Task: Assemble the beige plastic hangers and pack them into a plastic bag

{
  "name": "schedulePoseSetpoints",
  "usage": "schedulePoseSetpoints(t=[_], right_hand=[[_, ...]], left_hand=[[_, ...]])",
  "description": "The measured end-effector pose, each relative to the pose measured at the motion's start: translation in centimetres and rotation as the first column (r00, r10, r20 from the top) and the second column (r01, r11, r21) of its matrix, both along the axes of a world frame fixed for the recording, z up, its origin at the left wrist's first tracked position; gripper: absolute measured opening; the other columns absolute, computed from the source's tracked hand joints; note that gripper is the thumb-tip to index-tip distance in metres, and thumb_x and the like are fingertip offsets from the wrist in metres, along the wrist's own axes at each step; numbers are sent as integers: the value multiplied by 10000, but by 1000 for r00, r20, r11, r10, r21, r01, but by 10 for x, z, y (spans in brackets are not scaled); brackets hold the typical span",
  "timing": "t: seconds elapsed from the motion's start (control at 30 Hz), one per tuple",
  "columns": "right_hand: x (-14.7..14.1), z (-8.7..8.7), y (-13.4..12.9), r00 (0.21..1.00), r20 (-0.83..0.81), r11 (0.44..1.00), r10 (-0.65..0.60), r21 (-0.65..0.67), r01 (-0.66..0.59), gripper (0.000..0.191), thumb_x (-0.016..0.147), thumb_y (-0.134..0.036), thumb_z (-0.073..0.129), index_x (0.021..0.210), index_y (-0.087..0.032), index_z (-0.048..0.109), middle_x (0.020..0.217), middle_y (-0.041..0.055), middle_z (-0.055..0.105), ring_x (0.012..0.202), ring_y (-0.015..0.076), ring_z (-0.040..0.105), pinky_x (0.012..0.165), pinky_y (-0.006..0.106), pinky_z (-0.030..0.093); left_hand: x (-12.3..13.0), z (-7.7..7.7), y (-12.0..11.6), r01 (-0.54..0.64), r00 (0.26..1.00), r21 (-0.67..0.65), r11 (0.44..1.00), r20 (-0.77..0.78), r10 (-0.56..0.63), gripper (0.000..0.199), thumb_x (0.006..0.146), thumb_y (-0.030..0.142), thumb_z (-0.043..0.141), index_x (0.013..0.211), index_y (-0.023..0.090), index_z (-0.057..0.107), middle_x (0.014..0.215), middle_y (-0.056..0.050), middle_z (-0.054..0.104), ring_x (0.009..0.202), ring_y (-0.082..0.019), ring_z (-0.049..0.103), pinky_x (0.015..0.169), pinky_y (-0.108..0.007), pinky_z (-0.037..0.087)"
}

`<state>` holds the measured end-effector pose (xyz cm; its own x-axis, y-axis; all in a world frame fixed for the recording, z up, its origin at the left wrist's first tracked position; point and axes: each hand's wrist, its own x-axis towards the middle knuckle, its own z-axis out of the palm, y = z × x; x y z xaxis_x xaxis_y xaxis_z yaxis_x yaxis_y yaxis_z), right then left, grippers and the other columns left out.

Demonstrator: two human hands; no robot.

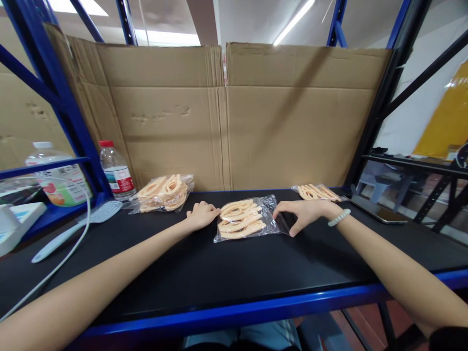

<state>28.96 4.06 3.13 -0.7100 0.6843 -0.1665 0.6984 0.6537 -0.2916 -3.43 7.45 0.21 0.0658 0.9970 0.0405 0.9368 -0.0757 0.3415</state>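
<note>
A clear plastic bag of peach-coloured looped pieces [241, 219] lies flat on the black tabletop [226, 273], in front of me. At its left edge rests my left hand [202, 215], its fingertips near the bag's upper left corner; its fingers are partly curled and what they grip, if anything, cannot be made out. On the bag's right, by its loose plastic end, my right hand [305, 214] is spread, thumb and fingers apart. Another filled bag [164, 192] sits at the back left, and one more [316, 192] lies behind my right hand.
A red-capped bottle [117, 173] and a pale fly-swatter-like paddle [91, 215] are on the left, with a white cable [78, 239] across the table. A dark flat device [378, 210] lies at the right. Cardboard [175, 122] walls the back; blue edging [234, 313] runs along the front.
</note>
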Motion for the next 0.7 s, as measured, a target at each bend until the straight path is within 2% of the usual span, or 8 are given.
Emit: schedulePoseSetpoints(t=[0.13, 0.2, 0.33, 0.47, 0.6, 0.7], right_hand=[[-1, -3, 1, 1000, -2, 1000, 6, 19, -6, 607, 636, -320, 728, 1202, -203, 542, 1214, 75, 524, 1140, 248, 484, 1004, 354, 363], [-1, -4, 2, 1000, -11, 1000, 10, 21, -10, 606, 632, -329, 731, 1196, -204, 547, 1212, 74, 523, 1138, 250, 484, 1000, 352, 367], [-3, -8, 8, 999, -42, 999, -7, 39, 8, 519, 688, -268, 679, 1188, -210, 552, 1182, 64, 541, 1096, 230, 515, 965, 334, 400], [-11, -17, 19, 994, -101, 984, -27, 171, 44, 338, 827, -139, 466, 1138, -191, 589, 1135, 73, 581, 1065, 195, 537, 958, 332, 400], [-21, -27, 27, 990, -113, 902, -86, 413, 125, 258, 902, -240, 427, 1037, -173, 637, 1074, 97, 612, 1028, 233, 541, 924, 386, 407], [-25, -36, 30, 982, -146, 878, -118, 448, 172, 283, 907, -299, 445, 1099, -163, 602, 1107, 114, 601, 1046, 244, 529, 895, 379, 423]], left_hand=[[7, -1, -1, 34, 994, -37, 999, 109, -30, 241, 786, 341, 494, 718, 221, 691, 1087, -86, 643, 1139, -366, 485, 925, -559, 334], [8, -3, -1, 42, 981, -21, 999, 189, -37, 184, 755, 293, 523, 667, 201, 656, 962, -76, 675, 1059, -338, 544, 897, -509, 380], [8, -6, -2, 73, 918, 58, 996, 386, -90, 183, 787, 231, 453, 631, 179, 533, 732, -39, 661, 769, -198, 625, 719, -303, 474], [10, -5, -2, 78, 842, 147, 986, 520, -144, 168, 840, 235, 379, 696, 190, 451, 628, 4, 603, 526, -124, 562, 535, -224, 444], [18, 11, 10, 88, 816, 226, 970, 542, -201, 168, 876, 235, 367, 719, 198, 414, 558, 42, 535, 422, -88, 475, 457, -193, 383], [28, 36, 26, 153, 828, 229, 961, 502, -251, 193, 867, 180, 394, 675, 195, 412, 472, 48, 489, 382, -84, 438, 426, -186, 340]])
